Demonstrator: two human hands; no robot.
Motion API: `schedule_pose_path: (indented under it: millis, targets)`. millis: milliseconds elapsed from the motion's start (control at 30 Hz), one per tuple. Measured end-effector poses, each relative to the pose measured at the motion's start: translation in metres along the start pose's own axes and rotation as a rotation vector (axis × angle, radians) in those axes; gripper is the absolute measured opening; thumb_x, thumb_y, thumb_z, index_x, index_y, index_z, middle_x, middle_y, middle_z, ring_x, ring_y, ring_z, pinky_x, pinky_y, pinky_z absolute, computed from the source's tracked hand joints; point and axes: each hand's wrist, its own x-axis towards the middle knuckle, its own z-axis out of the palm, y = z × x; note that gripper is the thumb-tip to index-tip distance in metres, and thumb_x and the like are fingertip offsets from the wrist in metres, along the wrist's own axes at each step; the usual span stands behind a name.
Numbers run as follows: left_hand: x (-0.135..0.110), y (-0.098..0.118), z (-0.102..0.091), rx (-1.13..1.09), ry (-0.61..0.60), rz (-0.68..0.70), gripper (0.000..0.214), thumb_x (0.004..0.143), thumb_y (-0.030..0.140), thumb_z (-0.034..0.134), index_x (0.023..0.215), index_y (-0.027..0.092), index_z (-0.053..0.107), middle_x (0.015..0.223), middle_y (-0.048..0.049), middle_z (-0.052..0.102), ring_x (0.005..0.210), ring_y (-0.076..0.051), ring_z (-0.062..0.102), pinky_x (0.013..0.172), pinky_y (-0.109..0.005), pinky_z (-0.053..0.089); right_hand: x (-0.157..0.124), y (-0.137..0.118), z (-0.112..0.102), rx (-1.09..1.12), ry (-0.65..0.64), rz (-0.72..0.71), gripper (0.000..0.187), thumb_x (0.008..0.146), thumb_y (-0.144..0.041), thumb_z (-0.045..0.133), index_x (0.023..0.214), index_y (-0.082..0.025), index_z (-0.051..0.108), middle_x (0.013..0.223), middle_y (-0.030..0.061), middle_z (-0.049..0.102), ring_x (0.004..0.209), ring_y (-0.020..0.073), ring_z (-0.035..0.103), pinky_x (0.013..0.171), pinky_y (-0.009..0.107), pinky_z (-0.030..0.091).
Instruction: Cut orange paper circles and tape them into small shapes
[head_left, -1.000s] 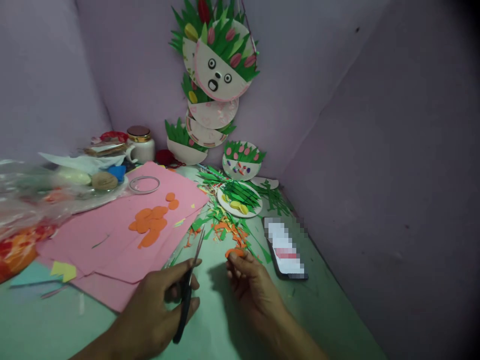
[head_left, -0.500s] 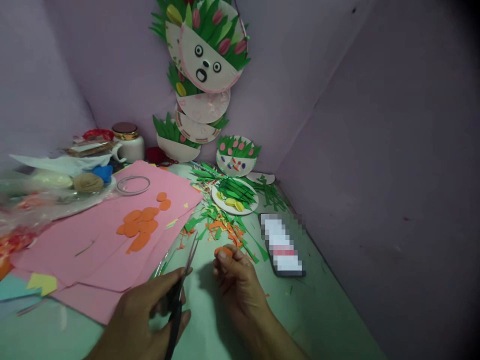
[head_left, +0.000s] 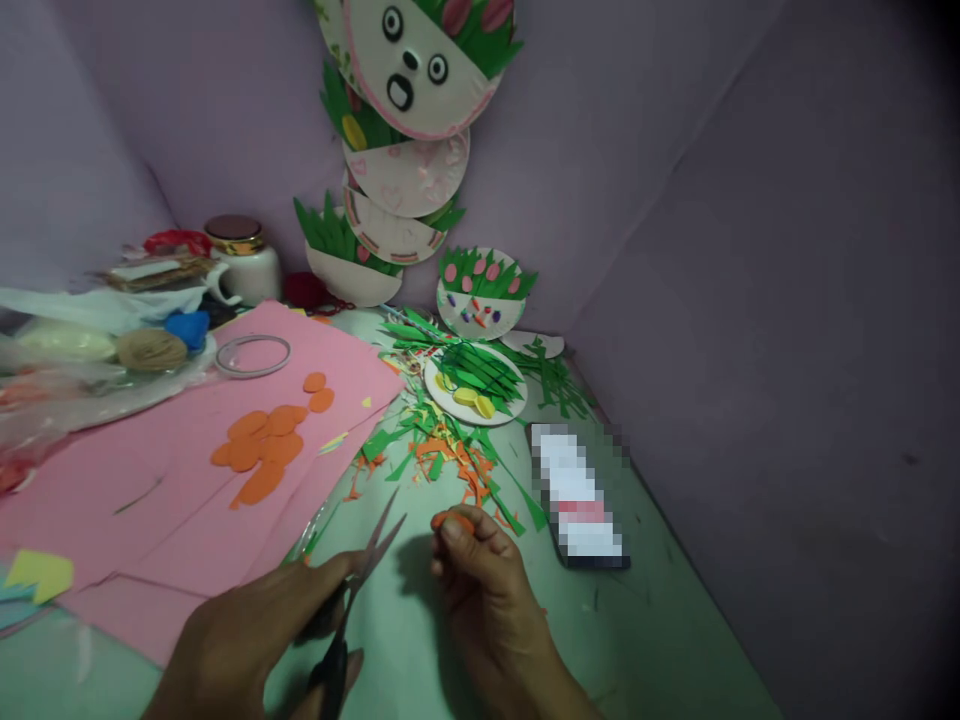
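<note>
My left hand grips a pair of scissors with black handles, and the blades point away from me, slightly apart. Just right of the blade tips, my right hand pinches a small orange paper piece between thumb and fingers. The blades do not touch this piece. Several orange paper ovals lie in a loose group on pink paper sheets to the left. Orange and green paper scraps are scattered beyond my hands.
Beyond the scraps, a white plate holds green paper strips and yellow ovals. A phone lies at the right, near the wall. Decorated paper-plate pieces hang on the wall. A clear ring and a white mug are at the left.
The scissor blades have spread further apart, and my left hand has drawn slightly back and left. My right hand still pinches the orange piece. The view has tilted downward.
</note>
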Motion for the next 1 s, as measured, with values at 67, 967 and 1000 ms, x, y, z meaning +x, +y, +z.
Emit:
schedule_pose_path:
  millis: [67, 967, 1000]
  targets:
    - [0.001, 0.003, -0.002, 0.059, 0.003, 0.029, 0.041, 0.076, 0.023, 0.053, 0.115, 0.028, 0.042, 0.076, 0.0021, 0.067, 0.065, -0.015, 0.064, 0.060, -0.024, 0.050, 0.000, -0.002, 0.001, 0.016, 0.008, 0.015, 0.026, 0.044, -0.017, 0.086, 0.062, -0.013, 0.068, 0.057, -0.0032, 0.065, 0.048, 0.0054, 0.057, 0.043, 0.012, 0.047]
    - [0.000, 0.026, -0.006, -0.001, -0.295, -0.170, 0.045, 0.066, 0.013, 0.049, 0.110, 0.020, 0.056, 0.077, -0.0048, 0.066, 0.070, -0.023, 0.061, 0.061, -0.037, 0.050, -0.016, 0.010, 0.002, 0.009, -0.152, 0.098, 0.024, 0.051, -0.014, 0.084, 0.068, -0.017, 0.067, 0.062, -0.0036, 0.068, 0.055, 0.0057, 0.061, 0.055, 0.014, 0.051]
    - [0.001, 0.027, -0.007, 0.000, -0.295, -0.172, 0.045, 0.066, 0.014, 0.049, 0.109, 0.019, 0.056, 0.077, -0.0053, 0.066, 0.071, -0.023, 0.061, 0.062, -0.038, 0.050, -0.016, 0.011, 0.001, 0.002, -0.168, 0.102, 0.023, 0.053, -0.014, 0.084, 0.070, -0.017, 0.067, 0.063, -0.0033, 0.069, 0.056, 0.0059, 0.061, 0.056, 0.014, 0.051]
